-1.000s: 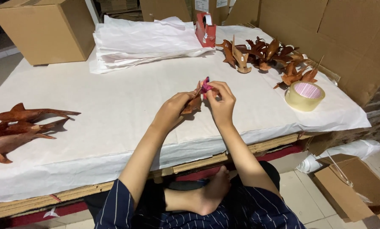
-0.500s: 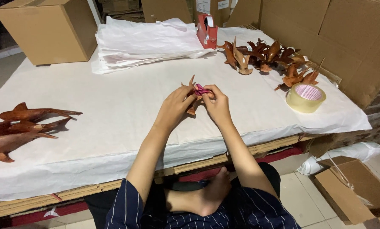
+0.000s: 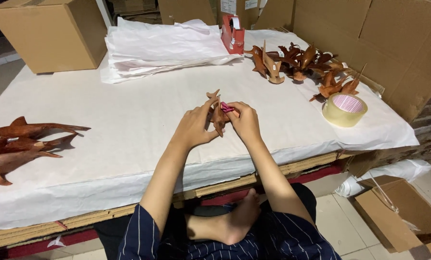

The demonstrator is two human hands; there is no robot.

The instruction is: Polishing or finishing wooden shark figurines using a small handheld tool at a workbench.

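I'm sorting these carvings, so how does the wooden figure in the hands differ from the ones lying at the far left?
The held figure is smaller and lifted off the paper; the left carvings are longer, darker, and lie flat in a pile. Both are brown carved wood.

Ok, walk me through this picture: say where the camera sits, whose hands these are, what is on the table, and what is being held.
There is no machine here. The camera is worn on a person's head and looks down at that person's own two bare hands. The left hand and the right hand together hold a small brown wooden fish-shaped carving, with a small pink thing at the right fingertips; what it is I cannot tell. They work over a table covered in white paper. On it lie larger wooden carvings at the left, a pile of small carvings at the far right, a roll of clear tape, a red tape dispenser, a stack of white paper sheets and a cardboard box.
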